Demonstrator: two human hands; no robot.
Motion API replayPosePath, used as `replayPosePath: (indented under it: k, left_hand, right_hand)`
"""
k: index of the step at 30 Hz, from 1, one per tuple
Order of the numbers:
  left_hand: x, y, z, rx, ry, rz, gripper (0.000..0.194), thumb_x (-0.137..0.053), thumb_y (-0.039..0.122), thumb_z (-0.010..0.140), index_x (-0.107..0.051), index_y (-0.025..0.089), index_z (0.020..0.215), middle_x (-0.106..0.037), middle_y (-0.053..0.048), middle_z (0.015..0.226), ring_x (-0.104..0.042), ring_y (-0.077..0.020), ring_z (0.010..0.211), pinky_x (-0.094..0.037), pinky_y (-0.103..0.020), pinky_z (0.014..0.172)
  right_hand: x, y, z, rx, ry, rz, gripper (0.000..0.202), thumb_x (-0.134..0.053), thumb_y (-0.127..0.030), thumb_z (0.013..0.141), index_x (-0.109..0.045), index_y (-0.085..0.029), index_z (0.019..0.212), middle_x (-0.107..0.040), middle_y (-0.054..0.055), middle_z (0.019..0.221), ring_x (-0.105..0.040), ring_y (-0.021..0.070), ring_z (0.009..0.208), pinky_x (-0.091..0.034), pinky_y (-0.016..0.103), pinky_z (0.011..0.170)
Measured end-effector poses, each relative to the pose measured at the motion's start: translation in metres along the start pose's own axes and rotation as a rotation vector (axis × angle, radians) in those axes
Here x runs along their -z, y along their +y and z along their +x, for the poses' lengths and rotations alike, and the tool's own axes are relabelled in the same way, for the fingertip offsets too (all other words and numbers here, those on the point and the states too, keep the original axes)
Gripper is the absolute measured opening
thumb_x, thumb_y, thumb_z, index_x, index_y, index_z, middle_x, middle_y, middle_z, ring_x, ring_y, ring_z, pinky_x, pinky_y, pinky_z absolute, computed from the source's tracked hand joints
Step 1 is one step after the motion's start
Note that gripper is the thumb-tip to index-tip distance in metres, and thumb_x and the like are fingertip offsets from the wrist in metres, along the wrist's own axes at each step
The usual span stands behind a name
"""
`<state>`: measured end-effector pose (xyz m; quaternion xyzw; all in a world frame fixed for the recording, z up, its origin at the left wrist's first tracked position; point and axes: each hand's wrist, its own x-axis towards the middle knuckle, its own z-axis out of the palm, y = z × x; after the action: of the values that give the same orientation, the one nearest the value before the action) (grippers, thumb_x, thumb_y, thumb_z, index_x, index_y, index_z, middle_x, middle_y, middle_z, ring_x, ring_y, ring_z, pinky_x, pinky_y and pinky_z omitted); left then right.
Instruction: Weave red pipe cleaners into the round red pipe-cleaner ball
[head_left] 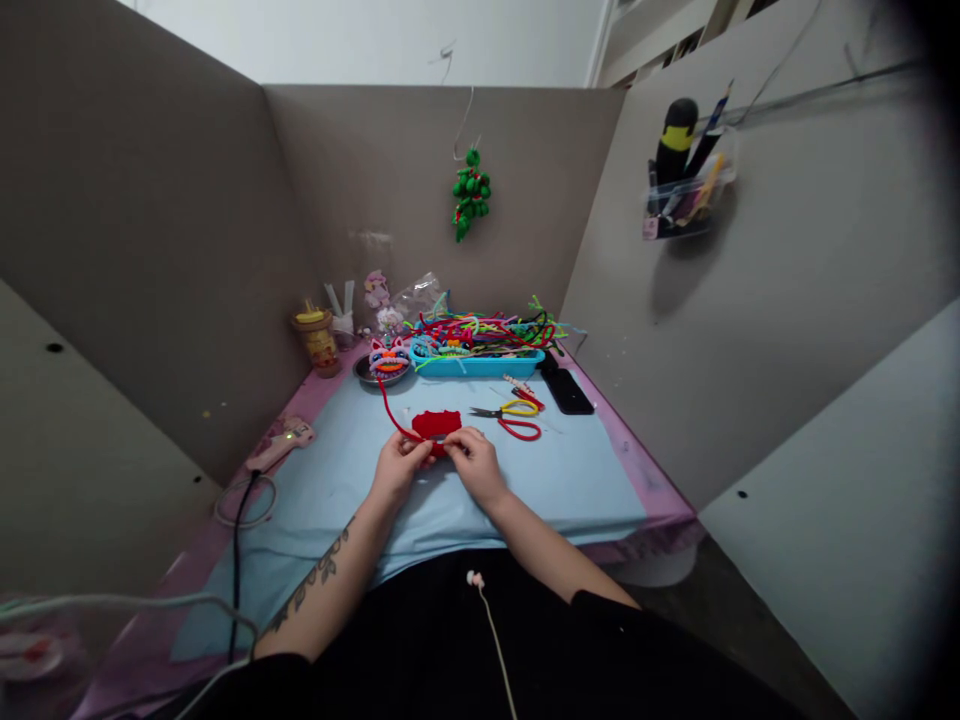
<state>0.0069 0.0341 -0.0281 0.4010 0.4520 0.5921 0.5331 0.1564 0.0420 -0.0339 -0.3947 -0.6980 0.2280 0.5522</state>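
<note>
The red piece was in front of the person, over the counter, its long axis running side to side. The fingers of the left hand and right hand were pinched on its near side. A red strand pointed away and leftward (towards the metal bowl, which held colourful woven pieces). Coloured cords heaped the blue tray; a clear box on the right wall held a pencil.

Left grip, right grip pinched, close together
</note>
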Motion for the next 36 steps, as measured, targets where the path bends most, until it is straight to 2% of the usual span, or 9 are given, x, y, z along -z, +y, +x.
replayPosePath:
  k: [5, 10, 16, 21, 36]
  left_hand:
    - [0.0002, 0.0006, 0.0002, -0.012, 0.036, -0.031, 0.046, -0.086, 0.036, 0.052, -0.055, 0.016, 0.081, -0.064, 0.003, 0.055, -0.060, -0.0122, 0.048, -0.042, -0.021, 0.049]
    - [0.0031, 0.0048, 0.0009, 0.060, 0.103, -0.122, 0.049, -0.087, 0.034, 0.049, -0.059, 0.015, 0.084, -0.066, 0.002, 0.060, -0.059, -0.0098, 0.050, -0.043, -0.020, 0.051]
    - [0.0048, 0.0061, 0.0009, 0.123, 0.094, -0.140, 0.050, -0.088, 0.033, 0.046, -0.058, 0.014, 0.081, -0.065, 0.001, 0.059, -0.058, -0.0094, 0.049, -0.043, -0.019, 0.049]
    - [0.0047, 0.0057, 0.0003, 0.130, 0.084, -0.134, 0.049, -0.089, 0.032, 0.046, -0.059, 0.014, 0.082, -0.065, 0.002, 0.058, -0.058, -0.0091, 0.048, -0.043, -0.019, 0.049]
    - [0.0034, 0.0052, 0.0011, 0.109, 0.082, -0.098, 0.048, -0.088, 0.032, 0.044, -0.058, 0.015, 0.077, -0.066, 0.000, 0.059, -0.058, -0.0094, 0.047, -0.044, -0.020, 0.050]
  right_hand:
    - [0.0005, -0.0023, 0.0001, 0.003, -0.006, 0.039, 0.015, -0.055, -0.016, 0.084, -0.067, -0.022, 0.076, -0.067, 0.003, 0.080, -0.060, 0.0185, 0.082, -0.047, 0.032, 0.079]
    - [0.0040, -0.0011, -0.0011, -0.048, 0.104, 0.072, 0.016, -0.056, -0.019, 0.082, -0.068, -0.021, 0.093, -0.065, 0.005, 0.093, -0.059, 0.0166, 0.075, -0.047, 0.029, 0.066]
    - [0.0036, -0.0005, 0.0002, -0.050, 0.062, 0.038, 0.011, -0.058, -0.018, 0.081, -0.067, -0.022, 0.085, -0.066, 0.005, 0.089, -0.060, 0.0186, 0.083, -0.048, 0.031, 0.075]
    - [0.0024, 0.0003, 0.0015, -0.044, 0.025, -0.004, 0.009, -0.058, -0.018, 0.080, -0.067, -0.022, 0.082, -0.068, 0.003, 0.085, -0.059, 0.0188, 0.081, -0.045, 0.033, 0.079]
    - [0.0013, 0.0054, 0.0009, -0.047, -0.016, -0.029, 0.011, -0.055, -0.016, 0.079, -0.062, -0.023, 0.073, -0.064, 0.001, 0.075, -0.056, 0.0189, 0.077, -0.045, 0.033, 0.077]
